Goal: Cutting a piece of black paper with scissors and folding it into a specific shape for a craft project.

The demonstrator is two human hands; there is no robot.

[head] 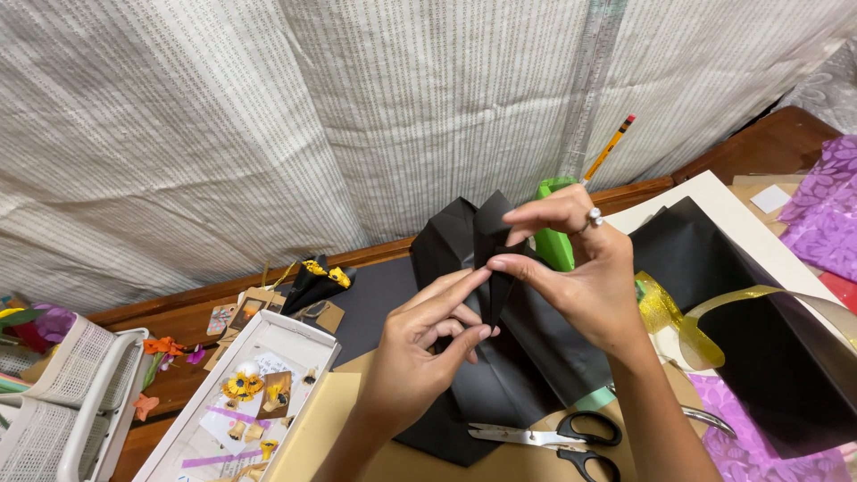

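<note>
My left hand (424, 344) and my right hand (571, 268) meet over the middle of the table, both pinching a fold of black paper (489, 241) that stands upright between the fingertips. My right hand wears a ring. The black paper spreads down below the hands (500, 384) onto a tan sheet. Black-handled scissors (553, 439) lie just in front of my left wrist, blades pointing left.
An open white box (295, 335) with small yellow paper flowers sits at the left. White baskets (62, 393) stand at the far left. A green cup (553, 241) holding a pencil (609, 147), gold ribbon (678, 326), more black sheets (768, 357) and purple patterned paper (830, 205) lie at right.
</note>
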